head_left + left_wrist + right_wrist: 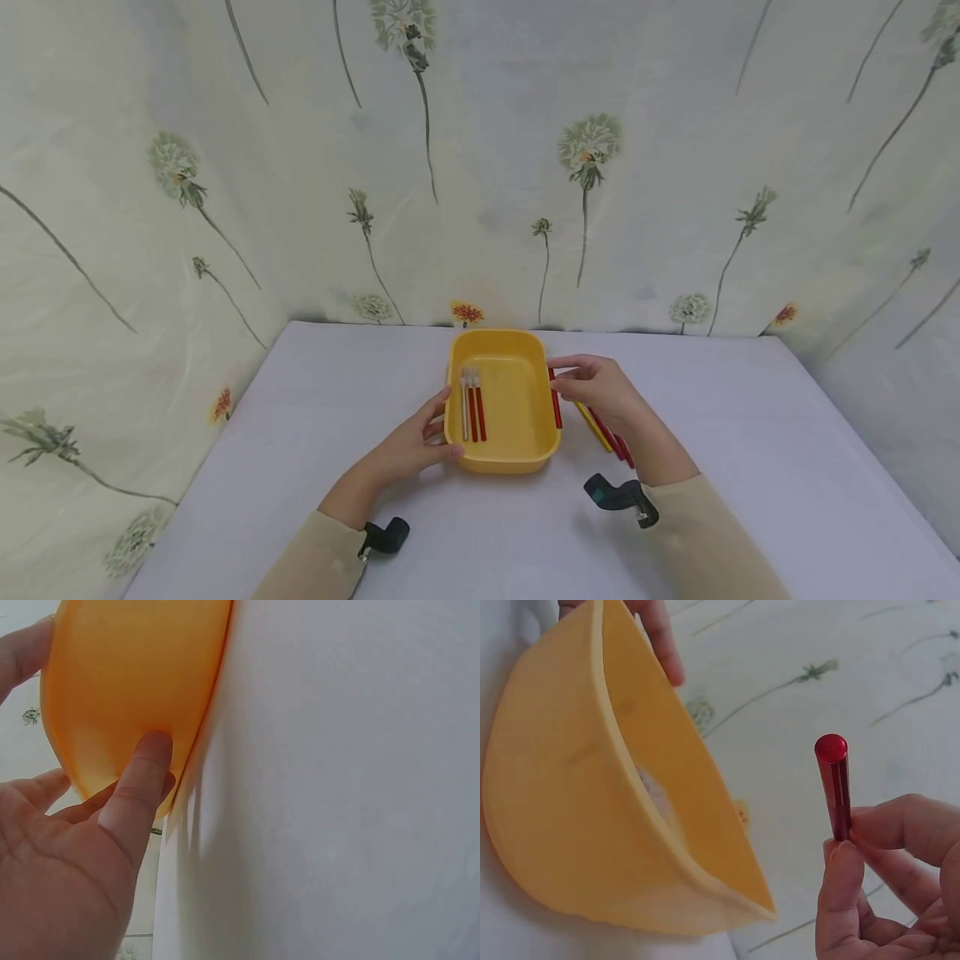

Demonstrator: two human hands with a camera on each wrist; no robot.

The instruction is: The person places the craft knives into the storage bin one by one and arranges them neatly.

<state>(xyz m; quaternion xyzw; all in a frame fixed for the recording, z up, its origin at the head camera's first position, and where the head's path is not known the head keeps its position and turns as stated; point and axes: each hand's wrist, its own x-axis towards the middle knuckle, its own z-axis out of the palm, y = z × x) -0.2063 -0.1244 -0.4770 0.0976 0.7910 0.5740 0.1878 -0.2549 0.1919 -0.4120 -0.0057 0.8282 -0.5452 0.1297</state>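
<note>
A yellow plastic basin (517,458) stands on the table, with forks (472,404) lying side by side along its left part. Two forks have red handles and one looks pale. My left hand (408,442) holds the basin at its left side and near corner, fingers against the outer wall (112,682). Just off the right rim, my right hand (600,387) pinches a slim red handle (834,780) between thumb and fingers. Its round end points at the right wrist camera; whatever is at the other end is hidden.
Beneath my right forearm lie a yellow handle (596,429) and several red handles (622,450), partly covered by the hand. A white cloth covers the table (495,533). Behind it hangs a curtain with dandelion print (495,167).
</note>
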